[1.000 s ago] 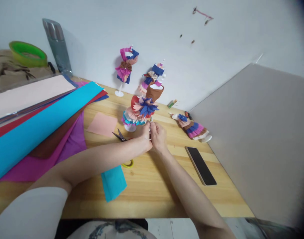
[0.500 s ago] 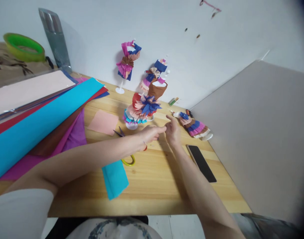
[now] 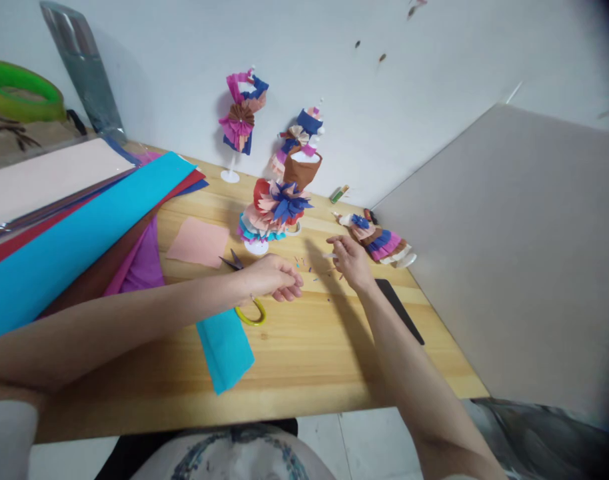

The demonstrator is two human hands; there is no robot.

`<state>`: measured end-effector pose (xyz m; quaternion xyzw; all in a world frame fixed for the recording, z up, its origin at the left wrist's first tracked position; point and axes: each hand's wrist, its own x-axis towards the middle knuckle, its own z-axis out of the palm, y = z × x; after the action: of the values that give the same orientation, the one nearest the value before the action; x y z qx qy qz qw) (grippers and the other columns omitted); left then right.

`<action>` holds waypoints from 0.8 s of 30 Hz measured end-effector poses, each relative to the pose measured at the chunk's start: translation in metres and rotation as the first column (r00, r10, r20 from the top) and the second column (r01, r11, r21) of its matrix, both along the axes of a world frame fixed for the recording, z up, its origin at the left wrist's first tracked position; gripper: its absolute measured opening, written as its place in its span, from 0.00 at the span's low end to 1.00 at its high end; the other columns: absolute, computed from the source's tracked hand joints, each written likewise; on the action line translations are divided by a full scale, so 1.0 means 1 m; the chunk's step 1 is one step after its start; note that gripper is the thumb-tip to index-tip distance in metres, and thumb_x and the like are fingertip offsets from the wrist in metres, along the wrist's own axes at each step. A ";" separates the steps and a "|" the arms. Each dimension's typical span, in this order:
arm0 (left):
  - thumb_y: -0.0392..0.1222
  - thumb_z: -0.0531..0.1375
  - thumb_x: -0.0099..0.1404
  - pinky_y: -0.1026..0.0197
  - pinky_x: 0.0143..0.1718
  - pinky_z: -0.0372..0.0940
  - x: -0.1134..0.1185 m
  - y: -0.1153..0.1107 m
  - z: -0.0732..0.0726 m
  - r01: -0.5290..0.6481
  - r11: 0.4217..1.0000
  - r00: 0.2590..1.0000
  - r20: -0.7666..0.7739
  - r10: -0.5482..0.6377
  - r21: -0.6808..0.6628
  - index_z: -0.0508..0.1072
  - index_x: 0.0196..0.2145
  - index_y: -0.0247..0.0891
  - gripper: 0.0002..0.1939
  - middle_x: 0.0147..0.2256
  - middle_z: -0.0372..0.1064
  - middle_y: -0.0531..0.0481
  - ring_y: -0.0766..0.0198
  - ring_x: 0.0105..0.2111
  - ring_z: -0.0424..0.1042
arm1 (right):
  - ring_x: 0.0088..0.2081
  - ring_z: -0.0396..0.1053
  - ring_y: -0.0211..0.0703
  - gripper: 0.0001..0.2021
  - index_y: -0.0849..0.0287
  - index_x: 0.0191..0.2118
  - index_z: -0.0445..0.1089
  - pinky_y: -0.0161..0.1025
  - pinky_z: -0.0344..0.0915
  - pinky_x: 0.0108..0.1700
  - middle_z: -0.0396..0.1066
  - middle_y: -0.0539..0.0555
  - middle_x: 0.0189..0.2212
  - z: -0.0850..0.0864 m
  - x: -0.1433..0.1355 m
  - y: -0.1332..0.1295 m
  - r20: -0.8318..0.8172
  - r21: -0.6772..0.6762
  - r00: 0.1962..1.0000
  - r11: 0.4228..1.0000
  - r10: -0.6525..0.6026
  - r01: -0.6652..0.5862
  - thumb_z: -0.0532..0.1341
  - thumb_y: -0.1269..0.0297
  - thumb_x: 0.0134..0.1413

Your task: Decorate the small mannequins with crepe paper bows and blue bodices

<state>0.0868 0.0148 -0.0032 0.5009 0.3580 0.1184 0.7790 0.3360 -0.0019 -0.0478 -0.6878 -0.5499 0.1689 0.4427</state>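
Note:
My right hand (image 3: 352,261) is over the table with its fingers bent inward. A small whitish strip (image 3: 329,255), perhaps tape, shows at its fingertips. My left hand (image 3: 277,277) hangs loosely curled beside the scissors, and nothing shows in its fingers. Yellow-handled scissors (image 3: 254,319) lie partly under my left wrist. Tiny paper scraps (image 3: 309,269) are scattered between the hands. Behind them stands a paper dress on a small stand (image 3: 279,207), with a brown top, a blue flower and ruffles. A folded turquoise paper piece (image 3: 227,353) and a pink paper square (image 3: 198,241) lie nearby.
Large crepe paper sheets (image 3: 92,210) cover the left side. Two more dressed stands, one a pink and blue dress (image 3: 240,123), are at the wall. A ruffled dress (image 3: 379,239) lies right, near a phone (image 3: 399,310). A partition (image 3: 484,233) bounds the right.
My hands have moved apart: the left drew back left and lower, the right stays over the table's right half. Scraps between them now show. The whole view has shifted slightly.

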 end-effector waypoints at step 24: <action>0.48 0.47 0.73 0.62 0.41 0.65 0.138 -0.115 0.047 0.043 0.998 0.947 0.321 -0.028 -0.041 0.68 0.50 0.29 0.21 0.37 0.73 0.43 0.60 0.39 0.74 | 0.29 0.62 0.37 0.15 0.58 0.31 0.66 0.41 0.63 0.36 0.63 0.48 0.25 0.043 0.033 -0.128 0.247 0.347 0.966 0.938 -0.081 -0.010 0.53 0.54 0.62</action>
<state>0.2252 -0.1004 0.0441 0.4630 0.2207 0.1755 0.8403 0.3692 -0.1301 -0.0050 -0.6253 -0.6113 -0.0292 0.4842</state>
